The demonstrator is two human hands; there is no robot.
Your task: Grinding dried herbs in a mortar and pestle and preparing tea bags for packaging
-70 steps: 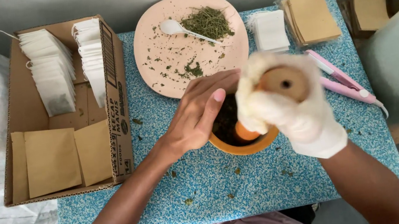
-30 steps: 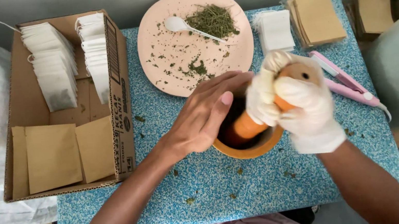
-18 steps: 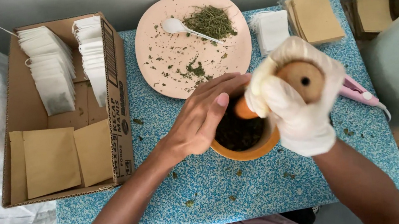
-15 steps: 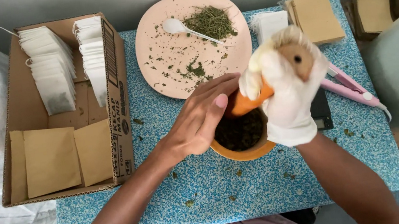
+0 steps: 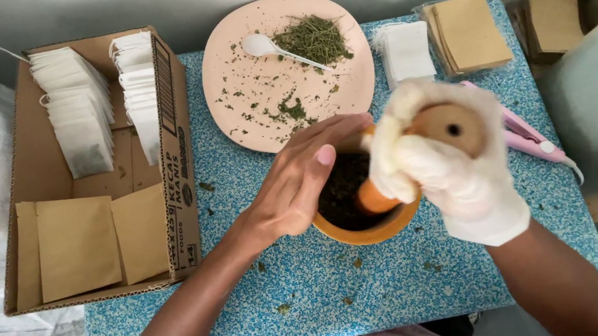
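Observation:
A wooden mortar [image 5: 370,230] with dark ground herbs inside stands on the blue speckled table [image 5: 409,285]. My left hand [image 5: 301,179], bare, rests on the mortar's left rim and holds it steady. My right hand [image 5: 455,169], in a white glove, grips a wooden pestle [image 5: 449,127] whose lower end is down in the mortar.
A pink plate [image 5: 260,111] with dried green herbs [image 5: 312,37] and a white spoon [image 5: 262,44] lies behind the mortar. A cardboard box [image 5: 27,175] at left holds white tea bags and brown pouches. More pouches [image 5: 471,31], white filter bags [image 5: 407,51] and a pink sealer [image 5: 529,139] lie at right.
The pestle has kept circling in the mortar, its top swinging from right to upper right and back. My left hand has stayed on the rim.

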